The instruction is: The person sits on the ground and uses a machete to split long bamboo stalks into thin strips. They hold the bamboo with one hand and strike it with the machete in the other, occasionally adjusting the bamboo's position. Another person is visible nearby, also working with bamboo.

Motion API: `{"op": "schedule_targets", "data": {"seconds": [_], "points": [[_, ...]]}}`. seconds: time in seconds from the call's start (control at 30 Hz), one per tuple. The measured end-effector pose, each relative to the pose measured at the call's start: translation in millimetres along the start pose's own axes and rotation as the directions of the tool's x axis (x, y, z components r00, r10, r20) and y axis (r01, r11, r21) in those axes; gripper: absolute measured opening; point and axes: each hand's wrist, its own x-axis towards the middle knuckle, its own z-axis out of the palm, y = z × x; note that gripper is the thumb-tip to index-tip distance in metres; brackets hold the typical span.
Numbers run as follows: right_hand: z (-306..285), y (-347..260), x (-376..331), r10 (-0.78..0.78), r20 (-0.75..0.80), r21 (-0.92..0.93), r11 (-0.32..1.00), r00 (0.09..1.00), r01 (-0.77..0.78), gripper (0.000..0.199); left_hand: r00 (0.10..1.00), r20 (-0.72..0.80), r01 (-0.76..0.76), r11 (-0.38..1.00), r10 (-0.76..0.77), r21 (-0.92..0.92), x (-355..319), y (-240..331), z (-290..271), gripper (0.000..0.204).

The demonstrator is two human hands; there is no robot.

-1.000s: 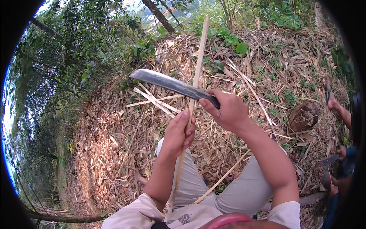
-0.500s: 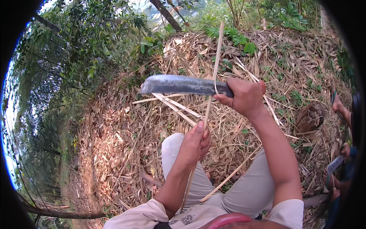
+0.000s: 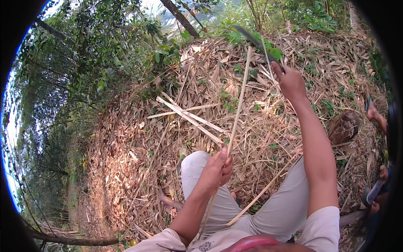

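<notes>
My left hand point(image 3: 215, 171) is closed around a long, narrow bamboo strip point(image 3: 242, 94), above my left knee. The strip slants up and away from me, and its lower end passes down towards my lap. Out to the far right, my right hand point(image 3: 290, 85) grips a machete point(image 3: 253, 40) by its handle. The blade points up and to the left, apart from the held strip, and is seen nearly edge-on. A thin pale sliver point(image 3: 266, 54) shows beside the blade, running down towards my right hand.
Several split strips point(image 3: 191, 119) lie crossed on the dry leaf litter point(image 3: 121, 155). Another strip point(image 3: 264, 193) slants between my legs. A cut stump point(image 3: 343, 127) stands at the right. Beyond it, another person's hand point(image 3: 383, 173) is near a flat blade point(image 3: 374, 192). Bushes border the left.
My right hand has swung the machete away and to the right, off the held strip. The blade has turned from broadside to nearly edge-on. My left hand has dropped slightly, still gripping the strip.
</notes>
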Motion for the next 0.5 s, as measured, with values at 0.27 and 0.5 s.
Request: {"op": "schedule_targets", "data": {"seconds": [0.27,0.5], "points": [[26.1,15.6,-8.9,0.289,0.104,0.348,0.886,0.952,-0.307,0.084,0.982,-0.138,-0.105,0.98,0.129,0.167,31.9,15.5,-46.9,0.035],[-3.8,-69.3,-71.3,-0.311,0.311,0.029,0.948,0.898,0.318,0.065,0.991,0.008,-0.135,0.987,0.134,0.091,73.0,49.4,-10.7,0.023]]}}
